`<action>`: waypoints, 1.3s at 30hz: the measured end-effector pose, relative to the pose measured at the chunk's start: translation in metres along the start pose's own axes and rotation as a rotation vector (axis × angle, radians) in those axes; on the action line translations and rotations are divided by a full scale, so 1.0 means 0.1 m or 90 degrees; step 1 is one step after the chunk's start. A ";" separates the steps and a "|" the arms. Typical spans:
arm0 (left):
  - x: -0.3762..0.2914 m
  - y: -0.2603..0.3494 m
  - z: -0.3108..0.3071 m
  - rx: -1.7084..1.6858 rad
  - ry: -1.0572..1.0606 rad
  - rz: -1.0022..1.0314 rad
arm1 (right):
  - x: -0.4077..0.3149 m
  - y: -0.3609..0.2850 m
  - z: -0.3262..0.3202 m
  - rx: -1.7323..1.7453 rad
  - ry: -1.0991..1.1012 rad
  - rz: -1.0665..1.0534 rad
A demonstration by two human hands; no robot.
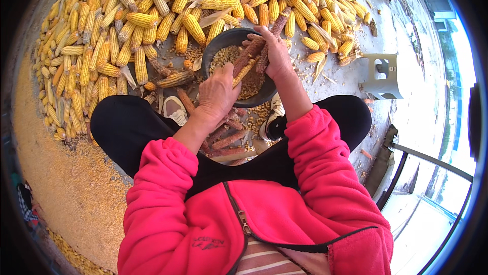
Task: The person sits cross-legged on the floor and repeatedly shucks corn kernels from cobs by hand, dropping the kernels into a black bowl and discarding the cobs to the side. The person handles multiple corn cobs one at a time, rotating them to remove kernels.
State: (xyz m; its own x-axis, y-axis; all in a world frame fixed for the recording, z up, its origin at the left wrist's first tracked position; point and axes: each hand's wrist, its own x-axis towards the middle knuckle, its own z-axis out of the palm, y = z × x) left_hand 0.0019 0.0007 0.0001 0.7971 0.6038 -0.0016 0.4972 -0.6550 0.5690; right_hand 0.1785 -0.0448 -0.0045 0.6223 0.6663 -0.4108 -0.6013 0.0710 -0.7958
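Note:
A dark round basin (209,52) stands between my feet with loose corn kernels (225,56) in it. Above it, my left hand (219,90) grips the near end of a partly shelled corn cob (245,72) that still bears yellow kernels. My right hand (276,52) holds a bare reddish corn cob (280,23) over the basin's right side. Another reddish cob (249,52) lies between the two hands; which hand bears it is hard to tell. Some fingertips are hidden behind the cobs.
Unshelled corn ears (141,19) are heaped in front and at the left. Bare cobs (228,139) and scattered kernels lie between my shoes. Spread kernels (72,183) cover the floor at left. A plastic stool (390,77) stands at right, above a metal-framed item (431,160).

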 end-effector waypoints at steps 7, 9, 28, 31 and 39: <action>0.01 0.00 0.03 -0.190 -0.015 0.062 | 0.01 0.05 -0.02 -0.128 0.021 -0.127; 0.03 0.01 -0.01 -0.469 -0.096 0.066 | -0.02 0.00 -0.04 -0.101 -0.019 -0.120; 0.06 0.05 0.17 0.133 0.112 0.048 | -0.20 0.26 0.30 -0.263 0.023 -0.198; 0.07 0.06 0.18 0.062 0.055 0.015 | -0.19 0.25 0.26 -0.259 0.008 -0.199; 0.05 0.06 0.10 -0.081 -0.029 0.000 | -0.18 0.20 0.14 -0.387 -0.057 -0.234</action>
State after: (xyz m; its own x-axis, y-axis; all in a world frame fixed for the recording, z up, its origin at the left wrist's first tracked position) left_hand 0.0123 -0.0050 -0.0046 0.8132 0.5808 -0.0378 0.4524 -0.5899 0.6689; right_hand 0.1486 -0.0446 -0.0066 0.6713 0.7394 -0.0512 0.0410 -0.1060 -0.9935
